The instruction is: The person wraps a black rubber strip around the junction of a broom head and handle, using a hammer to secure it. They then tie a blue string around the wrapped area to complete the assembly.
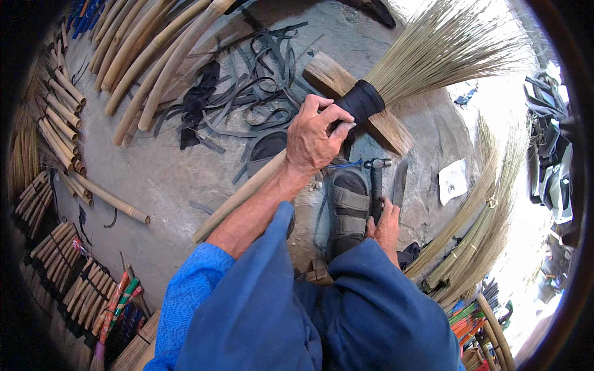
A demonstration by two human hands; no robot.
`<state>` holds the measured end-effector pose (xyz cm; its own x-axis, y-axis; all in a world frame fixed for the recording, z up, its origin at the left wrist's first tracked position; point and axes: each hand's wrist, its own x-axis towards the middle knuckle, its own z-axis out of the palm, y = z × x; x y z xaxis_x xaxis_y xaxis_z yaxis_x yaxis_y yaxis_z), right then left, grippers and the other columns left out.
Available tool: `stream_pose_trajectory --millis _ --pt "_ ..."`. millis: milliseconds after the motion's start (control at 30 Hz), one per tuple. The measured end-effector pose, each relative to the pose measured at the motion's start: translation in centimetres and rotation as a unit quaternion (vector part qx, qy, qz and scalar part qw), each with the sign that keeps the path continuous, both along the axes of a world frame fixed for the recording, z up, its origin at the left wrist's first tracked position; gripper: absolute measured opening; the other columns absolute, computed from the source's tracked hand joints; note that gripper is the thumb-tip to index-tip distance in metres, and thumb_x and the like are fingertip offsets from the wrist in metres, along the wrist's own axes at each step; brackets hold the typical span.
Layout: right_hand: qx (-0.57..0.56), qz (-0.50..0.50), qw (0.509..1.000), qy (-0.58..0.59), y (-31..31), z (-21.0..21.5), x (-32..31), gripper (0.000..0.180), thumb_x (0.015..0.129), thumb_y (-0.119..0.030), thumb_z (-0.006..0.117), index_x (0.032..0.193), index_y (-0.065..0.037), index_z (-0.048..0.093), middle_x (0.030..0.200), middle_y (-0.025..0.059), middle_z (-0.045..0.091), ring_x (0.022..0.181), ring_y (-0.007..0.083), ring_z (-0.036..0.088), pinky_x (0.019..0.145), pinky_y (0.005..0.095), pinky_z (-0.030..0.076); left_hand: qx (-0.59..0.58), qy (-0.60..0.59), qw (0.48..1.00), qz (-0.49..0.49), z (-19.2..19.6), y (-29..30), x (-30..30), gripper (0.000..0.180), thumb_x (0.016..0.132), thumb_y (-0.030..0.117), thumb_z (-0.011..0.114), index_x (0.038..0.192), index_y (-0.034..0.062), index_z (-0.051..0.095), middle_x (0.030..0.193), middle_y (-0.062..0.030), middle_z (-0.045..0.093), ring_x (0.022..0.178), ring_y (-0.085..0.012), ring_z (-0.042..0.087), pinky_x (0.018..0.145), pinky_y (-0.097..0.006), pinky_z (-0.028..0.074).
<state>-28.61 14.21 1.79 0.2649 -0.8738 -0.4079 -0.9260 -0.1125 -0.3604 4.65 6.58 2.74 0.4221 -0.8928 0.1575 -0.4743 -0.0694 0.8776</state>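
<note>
While you look down from the head view, these are the lines that hold:

Left hand: your left hand (pixel 317 137) is clenched around the black wrapped band (pixel 361 101) of the broom (pixel 396 68), fingers curled onto the binding.

Broom: it lies tilted over the middle of the stone ground (pixel 167 179), its straw fan spreading toward the upper right edge, its pale stick (pixel 238 196) running down-left under your forearm.

Right hand: your right hand (pixel 385 227) rests just beside your sandal (pixel 348 210); its fingers are on the black handle of the hammer (pixel 376 185), though you cannot tell how firmly they grasp it.

Knife: a blade (pixel 399 183) lies just beside the hammer, on its right.

Rubber strips: dark strips (pixel 260 93) sprawl near the ground's upper middle.

Bamboo sticks: long pale poles (pixel 142 62) lie toward the upper left corner.

Straw bundles: tied bundles (pixel 476 241) sit at the right edge.
</note>
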Motion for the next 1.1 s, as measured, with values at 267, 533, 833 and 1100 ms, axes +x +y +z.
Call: stream_pose_trajectory --millis 267,533,833,1100 --pt "0.018 -0.097 0.994 -0.046 -1.4 -0.5 -0.3 0.056 0.092 -0.014 0.071 0.144 0.001 0.055 0.117 0.0299 0.067 0.106 0.0462 0.069 0.093 0.0517 0.055 0.014 -0.004 1.0 0.005 0.9 0.0 -0.1 0.019 0.089 0.016 0.089 0.107 0.0153 0.082 0.116 -0.0103 0.065 0.103 -0.0305 0.072 0.087 -0.043 0.061" --pt "0.021 -0.112 0.97 -0.216 -2.9 6.2 2.8 0.027 0.107 -0.025 0.072 0.118 -0.002 0.065 0.082 0.0119 0.062 0.074 0.0216 0.059 0.071 0.039 0.052 0.006 -0.012 1.0 0.017 0.8 -0.2 -0.3 0.018 0.089 0.016 0.089 0.105 0.014 0.082 0.114 -0.01 0.066 0.103 -0.0298 0.072 0.087 -0.042 0.06" --pt "0.023 0.041 0.976 -0.211 -8.7 8.5 9.1 0.029 0.102 -0.013 0.072 0.128 -0.003 0.062 0.092 0.0248 0.067 0.083 0.0488 0.068 0.077 0.0471 0.056 0.014 0.006 1.0 0.005 1.0 -0.1 0.0 0.016 0.09 0.017 0.086 0.106 0.0128 0.082 0.113 -0.0105 0.066 0.103 -0.0299 0.072 0.088 -0.043 0.059" --pt "0.011 0.056 0.979 -0.195 -9.4 8.5 9.7 0.026 0.107 -0.016 0.069 0.13 -0.005 0.064 0.091 0.0255 0.068 0.082 0.0445 0.071 0.076 0.047 0.056 0.034 0.049 0.998 0.011 0.9 -0.1 0.1 0.018 0.088 0.021 0.086 0.104 0.0179 0.081 0.115 -0.0102 0.064 0.104 -0.0336 0.072 0.086 -0.048 0.06"
